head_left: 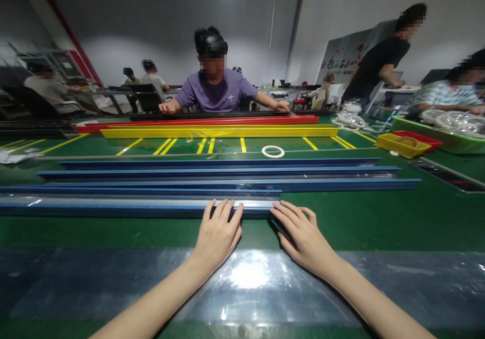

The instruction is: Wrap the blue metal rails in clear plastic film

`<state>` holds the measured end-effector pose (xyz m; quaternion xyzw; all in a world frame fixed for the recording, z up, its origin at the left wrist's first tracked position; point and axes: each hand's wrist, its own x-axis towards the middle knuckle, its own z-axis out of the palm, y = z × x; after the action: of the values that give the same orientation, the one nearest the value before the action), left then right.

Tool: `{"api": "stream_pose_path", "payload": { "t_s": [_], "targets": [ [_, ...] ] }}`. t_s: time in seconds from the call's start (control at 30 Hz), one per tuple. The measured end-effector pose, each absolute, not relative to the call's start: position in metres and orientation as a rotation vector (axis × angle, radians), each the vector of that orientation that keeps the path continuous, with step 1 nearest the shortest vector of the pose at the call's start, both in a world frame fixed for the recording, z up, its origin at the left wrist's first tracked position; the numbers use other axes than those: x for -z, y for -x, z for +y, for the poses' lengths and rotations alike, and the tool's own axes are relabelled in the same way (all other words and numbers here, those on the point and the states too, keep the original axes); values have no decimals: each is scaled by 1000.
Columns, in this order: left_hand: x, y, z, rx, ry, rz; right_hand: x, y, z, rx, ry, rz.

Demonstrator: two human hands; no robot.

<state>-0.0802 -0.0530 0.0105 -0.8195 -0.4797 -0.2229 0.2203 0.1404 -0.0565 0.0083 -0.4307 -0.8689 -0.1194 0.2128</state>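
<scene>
Head view: I see the left hand [220, 234] and right hand [305, 237] palm-down, loosely spread, gripping nothing, left touching the blue rail [141, 210] from above, right at its end.

The person's left hand [220, 230] lies on the nearest rail [113, 201], which runs on past it to the left; the right hand [301, 232] is at that rail's right end. Under both forearms a sheet [113, 283] covers part of the table [379, 223]. Just ahead of the hands lie three more rails [341, 184], then a ring [273, 156], two farther rails [220, 133] and a co-worker [223, 96]. Well ahead and right of the right hand sit a small tray [401, 147] and, behind it, a basket [435, 141].
</scene>
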Motion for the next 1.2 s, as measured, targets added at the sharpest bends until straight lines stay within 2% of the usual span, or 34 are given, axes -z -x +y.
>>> {"api": "stream_pose_path", "payload": {
  "t_s": [0.3, 0.57, 1.2],
  "targets": [
    [-5, 83, -48, 604, 2419, -1185, -8, -142, -55, 338, 1163, -2547],
    [-9, 82, -48, 657, 2379, -1298, -2, -144, -50, 284, 1283, -2326],
    [-6, 83, -46, 730, 2255, -1505, -17, -148, -32, 55, 1233, -2306]
  ]
}}
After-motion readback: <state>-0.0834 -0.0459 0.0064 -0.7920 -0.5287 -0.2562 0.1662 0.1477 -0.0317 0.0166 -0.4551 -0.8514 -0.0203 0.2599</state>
